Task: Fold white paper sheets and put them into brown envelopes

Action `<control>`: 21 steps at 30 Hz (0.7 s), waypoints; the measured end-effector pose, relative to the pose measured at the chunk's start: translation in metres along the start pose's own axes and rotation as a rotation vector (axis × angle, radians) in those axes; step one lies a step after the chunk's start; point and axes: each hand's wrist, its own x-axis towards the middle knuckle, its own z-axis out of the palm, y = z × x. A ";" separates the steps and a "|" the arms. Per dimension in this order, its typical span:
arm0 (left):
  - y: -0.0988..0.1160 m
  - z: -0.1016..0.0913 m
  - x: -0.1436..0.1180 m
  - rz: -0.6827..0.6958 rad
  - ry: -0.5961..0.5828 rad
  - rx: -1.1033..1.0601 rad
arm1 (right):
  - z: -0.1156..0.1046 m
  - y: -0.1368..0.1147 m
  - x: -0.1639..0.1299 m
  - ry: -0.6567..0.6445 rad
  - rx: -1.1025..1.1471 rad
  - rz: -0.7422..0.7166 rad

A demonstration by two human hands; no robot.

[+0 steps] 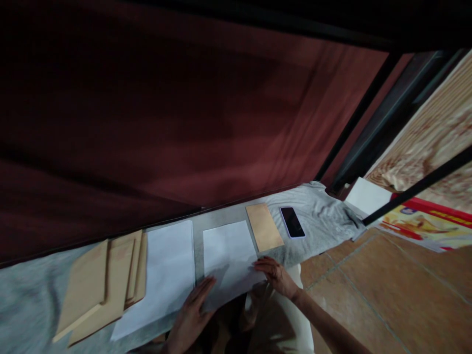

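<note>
A white sheet of paper [230, 250] lies in front of me, its near edge reaching past the cloth over my lap. My left hand [191, 312] is at its lower left edge, with fingers stretched out and the thumb apart. At the sheet's right edge, my right hand [275, 275] grips the paper with bent fingers; the thumb is mostly hidden. A larger white sheet [167, 268] lies just left of it. Beyond my right hand rests a small brown envelope [264, 227].
Several brown paper envelopes [99, 285] overlap in a pile at the left. A phone [293, 222] lies on the grey cloth [313, 206] at the right. Behind rises a dark red panel [206, 123]. Black bars [357, 118] and a red-and-yellow printed box [427, 223] stand right, above the tiled floor [391, 285].
</note>
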 end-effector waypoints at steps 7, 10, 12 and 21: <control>-0.028 0.003 0.037 -0.126 0.074 -0.165 | -0.009 -0.015 0.013 0.086 0.249 0.183; -0.028 0.004 0.038 -0.158 0.071 -0.188 | -0.008 -0.016 0.014 0.087 0.244 0.168; -0.026 0.004 0.035 -0.165 0.072 -0.195 | -0.004 -0.013 0.015 0.102 0.266 0.185; -0.003 -0.003 0.044 -0.438 0.188 -0.317 | 0.020 0.005 0.038 0.215 0.136 0.294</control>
